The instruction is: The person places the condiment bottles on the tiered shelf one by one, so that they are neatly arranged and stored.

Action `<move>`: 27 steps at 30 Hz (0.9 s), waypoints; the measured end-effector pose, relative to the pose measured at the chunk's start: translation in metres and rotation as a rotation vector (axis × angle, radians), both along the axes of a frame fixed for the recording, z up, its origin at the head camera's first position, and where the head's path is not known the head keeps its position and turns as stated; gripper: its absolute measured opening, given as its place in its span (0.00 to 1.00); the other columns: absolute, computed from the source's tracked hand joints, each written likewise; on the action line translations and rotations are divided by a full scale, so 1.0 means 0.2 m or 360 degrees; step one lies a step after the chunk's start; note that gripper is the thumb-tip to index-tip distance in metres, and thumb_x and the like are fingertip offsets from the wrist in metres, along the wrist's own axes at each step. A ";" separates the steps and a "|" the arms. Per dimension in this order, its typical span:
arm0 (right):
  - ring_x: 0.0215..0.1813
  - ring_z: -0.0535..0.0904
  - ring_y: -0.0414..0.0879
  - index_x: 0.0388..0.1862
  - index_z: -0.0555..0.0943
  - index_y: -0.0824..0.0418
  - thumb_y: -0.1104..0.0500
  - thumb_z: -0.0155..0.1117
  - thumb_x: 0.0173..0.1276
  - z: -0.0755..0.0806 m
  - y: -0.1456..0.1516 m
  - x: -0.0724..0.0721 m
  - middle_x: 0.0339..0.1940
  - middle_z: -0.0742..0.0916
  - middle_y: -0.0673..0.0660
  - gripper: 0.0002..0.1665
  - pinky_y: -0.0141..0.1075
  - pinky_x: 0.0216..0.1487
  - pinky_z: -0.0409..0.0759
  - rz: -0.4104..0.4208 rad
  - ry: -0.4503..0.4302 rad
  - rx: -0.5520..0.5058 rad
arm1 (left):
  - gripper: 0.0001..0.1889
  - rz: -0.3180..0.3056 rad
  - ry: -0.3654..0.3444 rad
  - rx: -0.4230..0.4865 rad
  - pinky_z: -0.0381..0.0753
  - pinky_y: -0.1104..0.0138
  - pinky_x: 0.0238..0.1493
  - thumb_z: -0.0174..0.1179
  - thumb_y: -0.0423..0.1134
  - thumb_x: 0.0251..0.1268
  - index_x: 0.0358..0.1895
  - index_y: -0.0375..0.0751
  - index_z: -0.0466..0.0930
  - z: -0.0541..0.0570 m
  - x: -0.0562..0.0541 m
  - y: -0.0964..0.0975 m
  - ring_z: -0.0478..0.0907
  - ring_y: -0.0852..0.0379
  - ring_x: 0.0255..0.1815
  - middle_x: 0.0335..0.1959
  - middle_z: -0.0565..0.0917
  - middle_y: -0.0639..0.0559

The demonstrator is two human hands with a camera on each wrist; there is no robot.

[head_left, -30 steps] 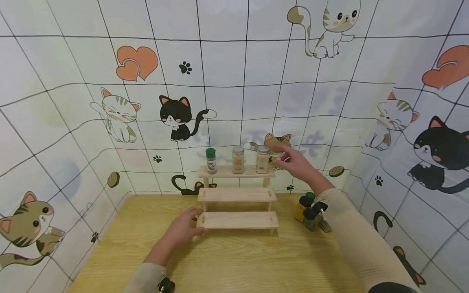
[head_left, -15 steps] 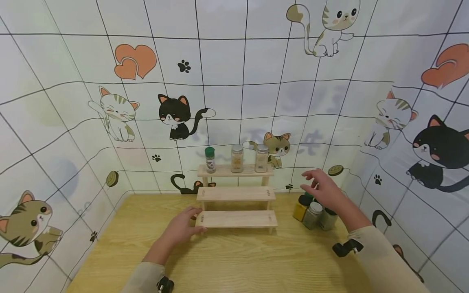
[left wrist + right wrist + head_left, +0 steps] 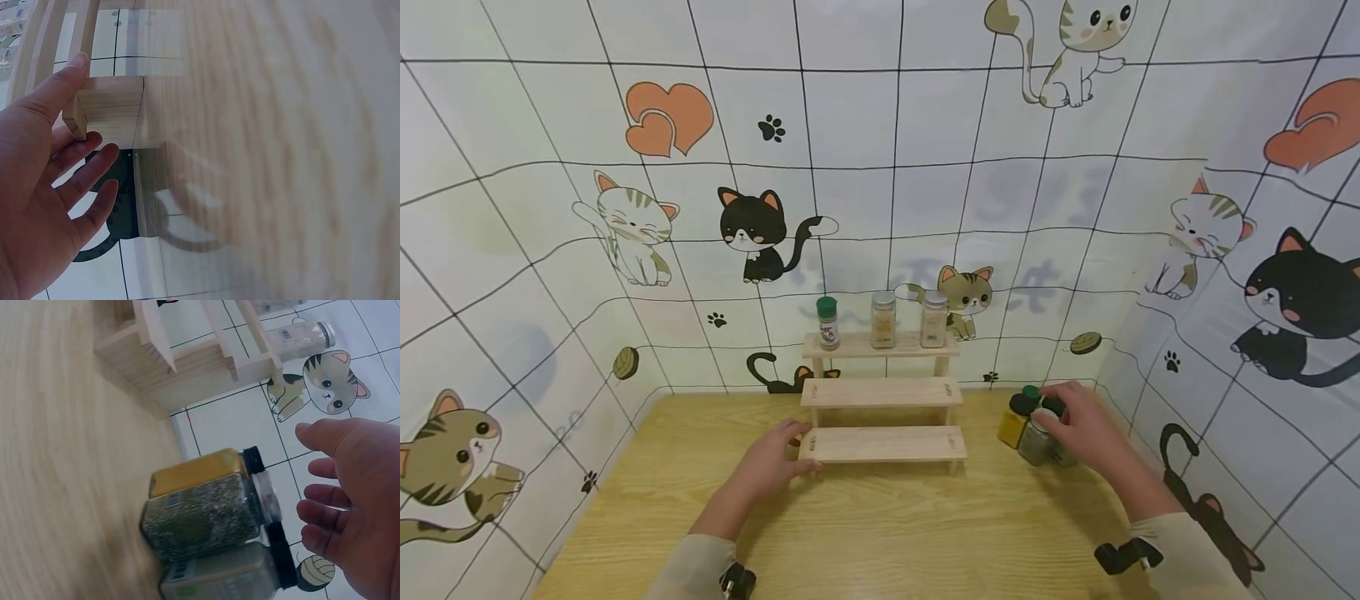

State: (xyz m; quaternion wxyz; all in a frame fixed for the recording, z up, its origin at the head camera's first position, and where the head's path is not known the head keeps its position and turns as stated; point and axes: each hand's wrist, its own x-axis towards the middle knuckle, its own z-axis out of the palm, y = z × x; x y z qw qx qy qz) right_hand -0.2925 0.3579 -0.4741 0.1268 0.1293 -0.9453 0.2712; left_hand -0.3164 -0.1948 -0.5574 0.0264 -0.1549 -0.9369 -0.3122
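A three-step wooden rack [image 3: 882, 392] stands on the table. My left hand [image 3: 767, 462] pinches the left end of its lowest step, thumb on one side and index finger on the other in the left wrist view. At the right, my right hand [image 3: 1086, 429] is over a cluster of spice jars, its fingers loosely bent and apart from the lids in the right wrist view. The cluster includes a yellow jar [image 3: 197, 475] with a black lid, a silver-lidded jar of green flakes [image 3: 200, 515] and a greyish black-lidded jar [image 3: 222, 578]. A green lid [image 3: 1031, 391] shows behind them.
On the rack's top step stand a green-capped shaker [image 3: 828, 325] and two silver-lidded jars, one in the middle [image 3: 883, 323] and one to the right [image 3: 933, 323]. A cat-print tiled sheet [image 3: 850, 200] encloses the wooden table [image 3: 880, 533] at the back and sides.
My right hand has withdrawn from beside the top step's right jar, moving right and down to the jar cluster. The left hand stays at the rack's lowest step.
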 end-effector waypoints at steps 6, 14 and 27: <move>0.38 0.75 0.48 0.70 0.79 0.73 0.56 0.74 0.81 -0.08 0.00 0.05 0.60 0.80 0.68 0.29 0.43 0.37 0.77 -0.0037 0.0014 -0.0008 | 0.40 -0.0015 0.0007 -0.0015 0.84 0.43 0.62 0.83 0.54 0.64 0.76 0.42 0.80 0.00 0.00 -0.01 0.85 0.46 0.61 0.71 0.81 0.46; 0.51 0.85 0.64 0.67 0.81 0.70 0.56 0.75 0.78 -0.18 -0.03 0.06 0.63 0.80 0.69 0.26 0.62 0.48 0.84 -0.0187 0.0087 0.0126 | 0.40 0.0009 -0.0009 -0.0004 0.83 0.42 0.63 0.83 0.53 0.64 0.76 0.42 0.80 0.01 0.01 0.00 0.85 0.47 0.62 0.71 0.81 0.47; 0.47 0.84 0.61 0.62 0.79 0.65 0.60 0.82 0.72 -0.25 -0.10 0.08 0.58 0.83 0.70 0.27 0.61 0.45 0.82 -0.0216 0.0148 0.0058 | 0.40 0.0022 -0.0034 -0.0013 0.83 0.42 0.63 0.83 0.52 0.65 0.77 0.43 0.80 0.01 0.01 0.01 0.85 0.46 0.62 0.73 0.80 0.45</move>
